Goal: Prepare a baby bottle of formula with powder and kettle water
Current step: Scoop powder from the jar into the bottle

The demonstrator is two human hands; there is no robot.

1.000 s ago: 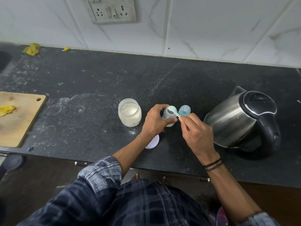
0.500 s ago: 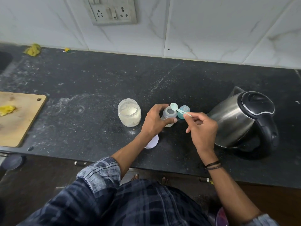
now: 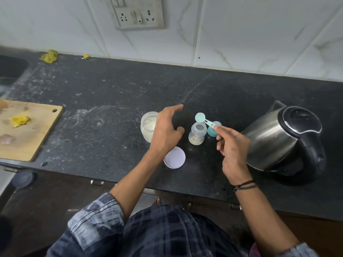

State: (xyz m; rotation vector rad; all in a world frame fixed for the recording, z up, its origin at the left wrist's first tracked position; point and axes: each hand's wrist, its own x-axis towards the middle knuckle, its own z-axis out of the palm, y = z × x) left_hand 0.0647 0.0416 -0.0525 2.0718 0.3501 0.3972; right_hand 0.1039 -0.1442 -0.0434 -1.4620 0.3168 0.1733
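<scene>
Right hand (image 3: 233,151) pinched a pale green scoop (image 3: 205,120) by its handle, bowl pointing away and left, just above the open baby bottle (image 3: 197,135) on a dark counter (image 3: 111,101). Left hand (image 3: 167,130) hovered, fingers spread, by the powder jar (image 3: 147,127). Kettle (image 3: 282,138) at right, tiled wall (image 3: 241,34) behind

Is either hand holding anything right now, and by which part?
The right hand pinches the teal scoop by its handle end; the left hand hovers, holding nothing.
</scene>
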